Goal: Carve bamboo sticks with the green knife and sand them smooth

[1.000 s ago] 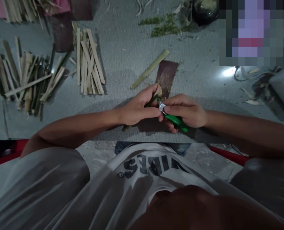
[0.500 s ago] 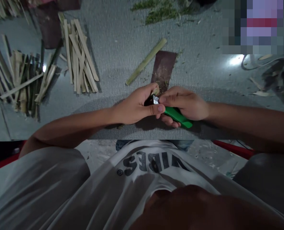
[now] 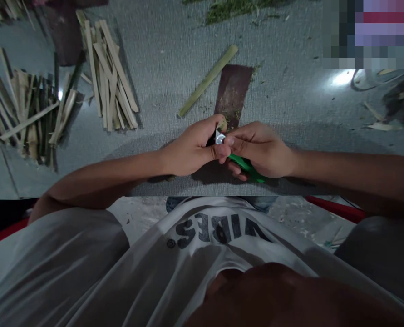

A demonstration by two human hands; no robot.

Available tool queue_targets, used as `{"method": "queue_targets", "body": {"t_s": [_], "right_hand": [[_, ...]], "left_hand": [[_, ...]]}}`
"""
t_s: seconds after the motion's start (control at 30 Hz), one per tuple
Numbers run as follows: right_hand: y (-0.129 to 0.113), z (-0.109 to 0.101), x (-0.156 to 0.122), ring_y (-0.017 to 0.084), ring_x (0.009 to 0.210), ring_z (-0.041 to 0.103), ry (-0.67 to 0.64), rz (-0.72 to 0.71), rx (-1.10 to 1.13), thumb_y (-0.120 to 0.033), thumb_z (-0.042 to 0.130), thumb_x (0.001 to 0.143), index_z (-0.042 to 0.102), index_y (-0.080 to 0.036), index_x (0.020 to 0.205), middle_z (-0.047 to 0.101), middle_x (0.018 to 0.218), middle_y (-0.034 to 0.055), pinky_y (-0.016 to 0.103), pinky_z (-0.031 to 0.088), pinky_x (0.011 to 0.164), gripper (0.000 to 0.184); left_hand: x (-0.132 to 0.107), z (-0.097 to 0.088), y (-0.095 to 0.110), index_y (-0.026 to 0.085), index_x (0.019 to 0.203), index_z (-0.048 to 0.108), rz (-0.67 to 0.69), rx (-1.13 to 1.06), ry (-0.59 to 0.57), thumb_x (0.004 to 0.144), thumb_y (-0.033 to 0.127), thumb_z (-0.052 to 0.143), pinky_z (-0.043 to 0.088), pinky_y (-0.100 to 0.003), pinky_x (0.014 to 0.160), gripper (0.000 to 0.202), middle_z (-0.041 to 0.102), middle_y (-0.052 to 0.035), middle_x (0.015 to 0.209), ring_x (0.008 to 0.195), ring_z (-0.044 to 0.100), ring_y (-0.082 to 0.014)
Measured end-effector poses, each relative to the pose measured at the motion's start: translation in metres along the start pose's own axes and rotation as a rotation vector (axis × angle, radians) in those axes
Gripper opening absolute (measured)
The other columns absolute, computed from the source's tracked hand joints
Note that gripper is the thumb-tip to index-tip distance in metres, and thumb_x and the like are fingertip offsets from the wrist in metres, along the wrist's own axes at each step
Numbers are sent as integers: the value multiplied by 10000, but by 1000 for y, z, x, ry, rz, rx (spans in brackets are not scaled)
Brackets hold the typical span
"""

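Note:
My left hand (image 3: 191, 152) is closed around a short bamboo stick (image 3: 222, 123), of which only the pale tip shows past my fingers. My right hand (image 3: 261, 150) grips a green-handled knife (image 3: 244, 164). Its silver blade (image 3: 219, 137) lies against the stick near the left thumb. Both hands rest just above the near edge of the grey mat (image 3: 168, 59), in front of a dark brown sheet (image 3: 234, 88).
A long pale green bamboo strip (image 3: 207, 81) lies beside the brown sheet. A bundle of cut strips (image 3: 110, 75) and a darker heap of strips (image 3: 28, 111) lie to the left. Green shavings (image 3: 236, 7) sit at the far edge. Scraps (image 3: 379, 120) lie at right.
The knife blade has slid up the stick towards its tip, and both hands have drawn closer together. The view has shifted downward a little.

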State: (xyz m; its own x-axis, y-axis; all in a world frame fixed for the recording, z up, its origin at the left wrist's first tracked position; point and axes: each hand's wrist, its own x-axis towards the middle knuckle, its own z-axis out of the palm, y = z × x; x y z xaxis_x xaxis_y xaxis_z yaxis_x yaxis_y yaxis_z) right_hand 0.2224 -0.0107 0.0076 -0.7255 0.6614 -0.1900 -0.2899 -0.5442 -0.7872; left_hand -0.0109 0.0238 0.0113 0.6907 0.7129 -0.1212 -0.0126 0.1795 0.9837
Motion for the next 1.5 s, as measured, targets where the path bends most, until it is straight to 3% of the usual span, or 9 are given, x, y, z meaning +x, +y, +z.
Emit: {"method": "queue_targets", "body": {"t_s": [0.23, 0.47, 0.7, 0.77, 0.93, 1.13, 1.2, 1.33, 1.5], "right_hand": [[5, -1, -3, 119, 518, 691, 126, -96, -285, -738, 831, 1301, 802, -199, 1022, 760, 749, -6, 179, 567, 475, 608], [2, -7, -1, 78, 507, 680, 84, -262, -391, -592, 885, 1306, 730, -198, 910, 737, 733, -20, 120, 491, 455, 580], [-23, -16, 1, 116, 508, 709, -63, 129, -213, -729, 881, 1274, 753, -202, 1001, 730, 722, -38, 173, 554, 477, 607], [-26, -17, 4, 119, 506, 701, -67, 163, -169, -721, 907, 1259, 766, -196, 1018, 723, 716, -41, 179, 559, 469, 595], [-18, -11, 6, 119, 460, 644, -36, 52, -146, -728, 929, 1241, 755, -204, 981, 685, 675, -50, 197, 540, 418, 611], [-3, 1, 2, 102, 484, 642, 232, -157, -356, -803, 845, 1270, 712, -221, 923, 708, 704, -21, 176, 509, 419, 691], [-5, 0, 2, 109, 467, 631, 191, -153, -318, -806, 874, 1250, 721, -222, 924, 692, 681, -28, 188, 519, 414, 686], [-18, -10, 7, 129, 464, 640, 45, 10, -205, -759, 977, 1194, 764, -206, 965, 682, 658, -39, 208, 557, 427, 636], [-31, -19, 13, 145, 456, 651, -75, 172, -150, -794, 956, 1193, 743, -209, 949, 676, 661, -35, 224, 515, 394, 669]], "left_hand": [[4, -6, -11, 295, 923, 541, 48, 188, 8, 1088, 899, 935, 524, -377, 760, 739, 641, 16, 796, 800, 670, -225], [6, -13, -22, 296, 981, 545, 105, 346, -10, 1109, 982, 838, 523, -384, 747, 757, 646, 11, 855, 832, 676, -235], [5, -17, -27, 305, 1056, 538, 136, 427, 4, 1062, 1044, 838, 519, -378, 741, 797, 672, 15, 898, 830, 682, -235], [4, -17, -28, 307, 1087, 550, 149, 416, 6, 1094, 1024, 813, 557, -383, 763, 765, 683, 17, 891, 834, 717, -242], [2, -13, -26, 306, 1093, 562, 139, 448, 39, 1184, 932, 778, 631, -420, 849, 669, 744, -7, 938, 912, 770, -258], [-1, -8, -25, 314, 1057, 514, 154, 482, 119, 1225, 980, 616, 588, -451, 826, 695, 732, -29, 971, 912, 735, -270], [0, -10, -27, 316, 1074, 522, 162, 493, 123, 1195, 1027, 609, 577, -452, 819, 727, 710, -22, 952, 896, 726, -269], [2, -13, -29, 313, 1127, 547, 166, 452, 86, 1143, 1066, 656, 608, -433, 818, 761, 679, 2, 924, 896, 745, -258], [2, -15, -33, 314, 1162, 525, 165, 475, 82, 1158, 1047, 662, 601, -413, 814, 745, 650, 11, 967, 887, 720, -228]]}}
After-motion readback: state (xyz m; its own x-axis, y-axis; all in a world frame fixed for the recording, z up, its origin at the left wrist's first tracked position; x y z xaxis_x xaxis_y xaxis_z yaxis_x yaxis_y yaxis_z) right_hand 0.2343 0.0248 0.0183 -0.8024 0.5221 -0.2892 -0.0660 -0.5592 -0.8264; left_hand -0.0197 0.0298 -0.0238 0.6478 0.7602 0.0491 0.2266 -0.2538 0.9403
